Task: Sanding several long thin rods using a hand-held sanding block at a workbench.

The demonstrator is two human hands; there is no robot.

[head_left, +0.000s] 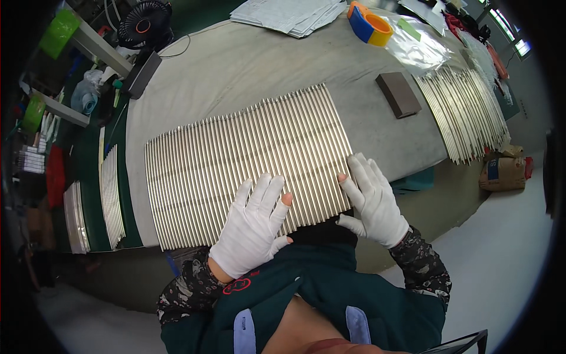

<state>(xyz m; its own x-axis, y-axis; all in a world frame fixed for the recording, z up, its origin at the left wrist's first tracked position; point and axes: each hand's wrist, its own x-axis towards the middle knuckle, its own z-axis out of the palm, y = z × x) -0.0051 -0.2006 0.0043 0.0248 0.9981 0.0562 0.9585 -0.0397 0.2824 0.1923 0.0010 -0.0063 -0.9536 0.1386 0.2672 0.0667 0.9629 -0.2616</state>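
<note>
A wide row of thin, shiny metal rods (247, 147) lies side by side on the cloth-covered table in front of me. My left hand (250, 227), in a white glove with some bare fingertips, rests flat on the near part of the row with its fingers stretched out. At the row's right end, my right hand (374, 203), gloved the same way, lies with its fingers apart against the outermost rods. Neither hand grips anything that I can see.
A dark brown block (398, 94) lies right of the row, beside another batch of rods (463, 115). Papers (286, 15), a tape roll in an orange and blue holder (370, 25) and a plastic bag (421, 50) sit at the back. More rods (112, 197) and a black fan (144, 25) are left.
</note>
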